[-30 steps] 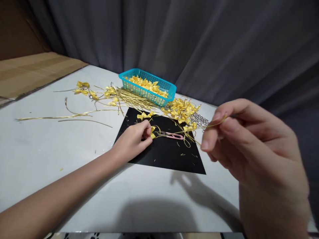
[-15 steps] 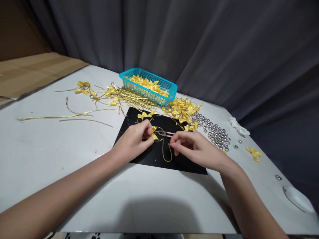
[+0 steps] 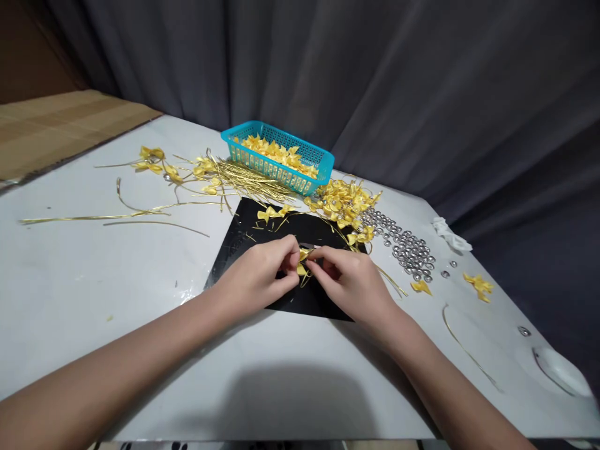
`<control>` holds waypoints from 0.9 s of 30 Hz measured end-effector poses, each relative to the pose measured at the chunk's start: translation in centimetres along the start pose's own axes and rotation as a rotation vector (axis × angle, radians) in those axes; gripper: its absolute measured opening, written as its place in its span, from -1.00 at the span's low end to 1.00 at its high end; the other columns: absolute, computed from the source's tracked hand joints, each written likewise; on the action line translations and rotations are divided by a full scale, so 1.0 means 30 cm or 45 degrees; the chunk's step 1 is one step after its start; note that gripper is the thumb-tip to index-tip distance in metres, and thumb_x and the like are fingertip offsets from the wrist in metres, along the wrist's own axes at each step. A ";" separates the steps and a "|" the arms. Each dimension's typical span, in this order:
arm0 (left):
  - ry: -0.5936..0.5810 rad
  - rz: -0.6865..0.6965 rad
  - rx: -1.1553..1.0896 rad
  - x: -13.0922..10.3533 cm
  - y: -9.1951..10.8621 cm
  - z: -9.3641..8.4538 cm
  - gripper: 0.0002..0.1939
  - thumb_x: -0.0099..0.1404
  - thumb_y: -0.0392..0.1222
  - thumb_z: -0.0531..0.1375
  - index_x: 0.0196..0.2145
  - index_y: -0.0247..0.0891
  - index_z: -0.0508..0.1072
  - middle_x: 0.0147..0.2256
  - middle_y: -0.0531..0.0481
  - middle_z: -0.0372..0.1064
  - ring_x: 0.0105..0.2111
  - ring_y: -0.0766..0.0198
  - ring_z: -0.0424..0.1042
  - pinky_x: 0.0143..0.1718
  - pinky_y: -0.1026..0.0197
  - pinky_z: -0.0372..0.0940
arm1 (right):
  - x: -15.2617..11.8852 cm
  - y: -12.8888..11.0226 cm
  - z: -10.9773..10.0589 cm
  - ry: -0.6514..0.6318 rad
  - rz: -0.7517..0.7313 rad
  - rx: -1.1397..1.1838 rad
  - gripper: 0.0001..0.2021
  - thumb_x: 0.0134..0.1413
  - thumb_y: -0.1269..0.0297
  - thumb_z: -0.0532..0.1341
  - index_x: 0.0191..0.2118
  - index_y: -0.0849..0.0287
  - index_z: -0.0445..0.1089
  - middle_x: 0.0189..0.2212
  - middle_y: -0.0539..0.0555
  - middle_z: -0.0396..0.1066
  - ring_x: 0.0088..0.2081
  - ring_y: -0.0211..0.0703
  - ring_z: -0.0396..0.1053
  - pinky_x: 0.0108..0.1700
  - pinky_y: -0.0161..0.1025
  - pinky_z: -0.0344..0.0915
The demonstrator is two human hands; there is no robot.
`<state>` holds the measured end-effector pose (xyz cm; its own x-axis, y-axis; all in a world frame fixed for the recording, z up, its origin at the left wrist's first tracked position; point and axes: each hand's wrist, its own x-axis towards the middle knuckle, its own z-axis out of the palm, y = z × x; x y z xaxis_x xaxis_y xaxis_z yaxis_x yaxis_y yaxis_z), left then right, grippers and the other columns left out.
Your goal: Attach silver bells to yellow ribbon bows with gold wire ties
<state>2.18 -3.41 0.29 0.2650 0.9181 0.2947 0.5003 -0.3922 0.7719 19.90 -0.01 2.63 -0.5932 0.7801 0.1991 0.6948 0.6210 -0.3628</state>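
Over the black mat, my left hand pinches a yellow ribbon flower, its fingers closed on the petals. My right hand is closed too, its thumb and forefinger pinching thin gold wire right beside the flower. The fingertips of both hands nearly meet, and they hide part of the flower and the wire. Further back on the mat lies another yellow bow-shaped flower with curved wire beside it.
Behind the mat stands a blue basket of yellow ribbon pieces. A bundle of gold wires lies before it. Yellow flowers and silver beads are heaped at right. Loose wires lie at left, a white object at far right.
My right hand has moved left and up to the flower, drawing in the wire loop that hung between the hands. My left hand has shifted slightly right. The pink-handled cutters are now mostly hidden.
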 end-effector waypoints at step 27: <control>0.134 -0.210 -0.452 0.032 -0.029 -0.015 -0.84 0.07 -0.34 0.16 -0.48 -0.21 0.18 -0.53 0.17 0.18 -0.56 0.44 0.21 -0.53 0.35 0.18 | 0.027 0.051 -0.089 -0.338 0.741 1.227 -0.73 -0.18 0.15 0.40 -0.41 0.26 0.45 -0.54 -0.06 0.32 -0.53 -0.44 0.24 -0.49 -0.45 0.30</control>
<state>1.63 -2.15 0.15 0.1096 0.9752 0.1922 0.2088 -0.2117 0.9548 21.57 1.79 4.67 -0.4311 0.8173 -0.3824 0.3607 -0.2324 -0.9033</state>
